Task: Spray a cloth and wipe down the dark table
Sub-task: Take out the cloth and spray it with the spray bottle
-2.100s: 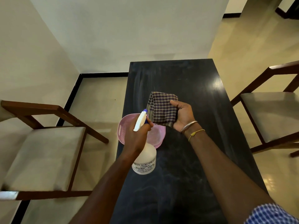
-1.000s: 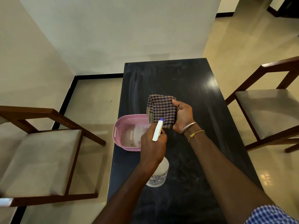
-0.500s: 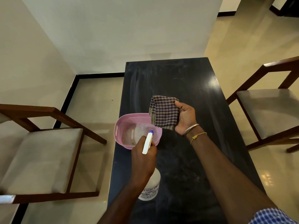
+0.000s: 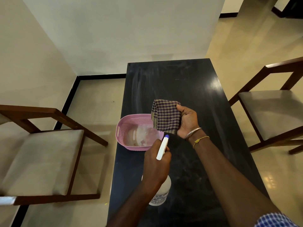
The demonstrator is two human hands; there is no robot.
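Observation:
A long dark table runs away from me, with pale dusty streaks on its top. My right hand holds a folded purple-checked cloth upright above the table's middle. My left hand grips a white spray bottle by its neck. The bottle's white nozzle with a blue tip points up at the cloth's lower edge, a short gap below it.
A pink perforated plastic basket stands on the table's left edge, just left of the cloth. Wooden chairs with beige seats flank the table, one on the left and one on the right. A white wall lies beyond the far end.
My left hand swung the spray bottle from beside the basket to below the cloth, drew back, and now points its nozzle at the cloth again. The cloth stays held up.

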